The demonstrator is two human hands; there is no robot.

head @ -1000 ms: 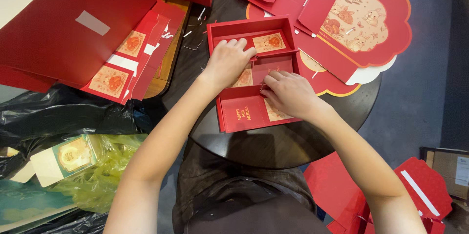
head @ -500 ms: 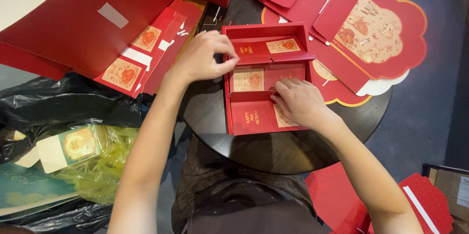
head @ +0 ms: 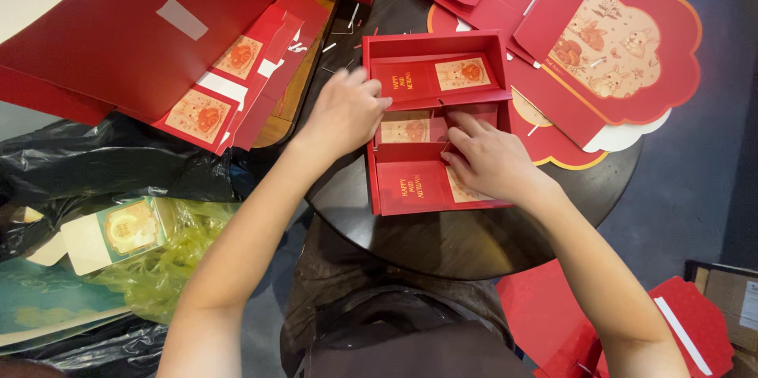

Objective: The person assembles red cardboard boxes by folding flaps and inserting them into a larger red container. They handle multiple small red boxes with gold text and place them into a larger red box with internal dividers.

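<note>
A red cardboard gift box (head: 371, 177) lies open on a small round dark table (head: 442, 244). Inside it sit flat red inner packs with cream picture labels, one at the far end (head: 438, 78), one in the middle (head: 407, 129) and one at the near end (head: 418, 185). My left hand (head: 343, 110) rests on the box's left wall, fingers curled over the edge beside the middle pack. My right hand (head: 489, 161) presses flat on the right side of the near pack, fingertips reaching the middle compartment.
Flat red box blanks and a scalloped lid with a rabbit picture (head: 612, 50) cover the table's far right. A big red sheet (head: 134, 23) and more labelled packs (head: 201, 114) lie on the left. Black bags (head: 103, 165), green plastic (head: 174, 260) and red boxes (head: 695, 331) lie on the floor.
My left hand has drawn back from the middle of the box to its left wall. My right hand has shifted slightly up toward the middle compartment. The view has drifted.
</note>
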